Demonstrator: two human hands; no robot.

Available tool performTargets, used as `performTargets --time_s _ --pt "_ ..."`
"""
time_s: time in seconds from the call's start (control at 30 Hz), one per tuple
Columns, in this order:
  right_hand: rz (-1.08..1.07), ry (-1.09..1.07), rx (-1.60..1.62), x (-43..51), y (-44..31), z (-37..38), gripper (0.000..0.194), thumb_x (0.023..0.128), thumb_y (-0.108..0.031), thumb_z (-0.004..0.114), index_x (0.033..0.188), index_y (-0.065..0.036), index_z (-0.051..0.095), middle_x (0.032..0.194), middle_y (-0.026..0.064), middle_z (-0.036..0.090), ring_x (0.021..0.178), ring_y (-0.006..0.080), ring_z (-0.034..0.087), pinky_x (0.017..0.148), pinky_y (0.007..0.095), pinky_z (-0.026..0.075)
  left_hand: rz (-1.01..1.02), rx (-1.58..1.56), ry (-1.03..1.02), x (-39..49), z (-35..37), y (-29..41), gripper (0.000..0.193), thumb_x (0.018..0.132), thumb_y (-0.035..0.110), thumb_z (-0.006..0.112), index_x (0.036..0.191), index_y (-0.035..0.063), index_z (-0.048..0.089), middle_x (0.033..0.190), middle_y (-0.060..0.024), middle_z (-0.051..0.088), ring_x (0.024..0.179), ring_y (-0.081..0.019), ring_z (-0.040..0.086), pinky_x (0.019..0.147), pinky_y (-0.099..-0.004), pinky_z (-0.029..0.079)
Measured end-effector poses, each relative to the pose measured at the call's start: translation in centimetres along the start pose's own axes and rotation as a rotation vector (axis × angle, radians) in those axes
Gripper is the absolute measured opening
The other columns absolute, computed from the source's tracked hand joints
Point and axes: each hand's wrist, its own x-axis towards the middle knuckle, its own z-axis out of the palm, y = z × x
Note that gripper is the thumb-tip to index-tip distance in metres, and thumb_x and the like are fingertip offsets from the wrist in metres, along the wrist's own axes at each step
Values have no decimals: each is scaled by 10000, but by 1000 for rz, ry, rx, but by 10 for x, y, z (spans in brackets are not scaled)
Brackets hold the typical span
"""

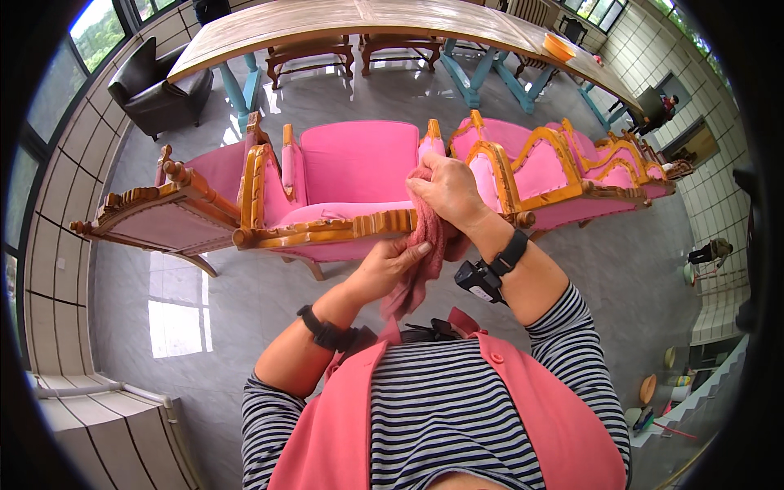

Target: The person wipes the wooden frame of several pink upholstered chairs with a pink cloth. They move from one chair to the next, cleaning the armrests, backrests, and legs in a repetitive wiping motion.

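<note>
A reddish-pink cloth (pixel 427 236) hangs bunched between my two hands. My right hand (pixel 450 187) grips its upper end, close to the armrest of a pink upholstered armchair (pixel 361 159). Lower down, my left hand (pixel 386 269) pinches the cloth between thumb and fingers. Loose folds of it dangle below my left hand, over the floor. The armchair has a carved wooden frame (pixel 343 228), and its top rail runs just behind the cloth, partly hidden by it. Whether the cloth touches the wood, I cannot tell.
More carved pink chairs stand at left (pixel 165 214) and right (pixel 545 171). Beyond is a long wooden table (pixel 343 17) on blue legs, bearing an orange basin (pixel 558 47). A black armchair (pixel 162 86) sits far left. Two people (pixel 710 251) are at the right, apart from me.
</note>
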Motion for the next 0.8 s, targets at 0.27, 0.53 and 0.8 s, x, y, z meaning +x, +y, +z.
performTargets --time_s 0.27,0.53,0.8 --pt "-127 -5 101 -46 -34 -26 215 900 -229 760 921 -30 681 857 176 727 817 356 718 719 434 549 42 292 129 13 -3 -44 296 1114 269 504 985 46 650 707 -17 635 541 -101 569 492 -270 459" --pt "-100 14 -32 -47 -45 -26 204 918 -191 725 891 -8 637 784 218 687 755 416 692 664 465 535 -159 104 -14 -31 -16 -24 302 1056 211 473 1078 5 692 853 -34 705 683 -107 654 602 -232 501" --pt "-106 -109 -175 12 -30 10 187 834 -203 695 860 -18 694 842 244 710 849 430 702 810 517 549 132 -128 71 -24 -19 -17 378 1085 284 446 1156 5 690 952 -42 730 924 -149 675 827 -297 531"
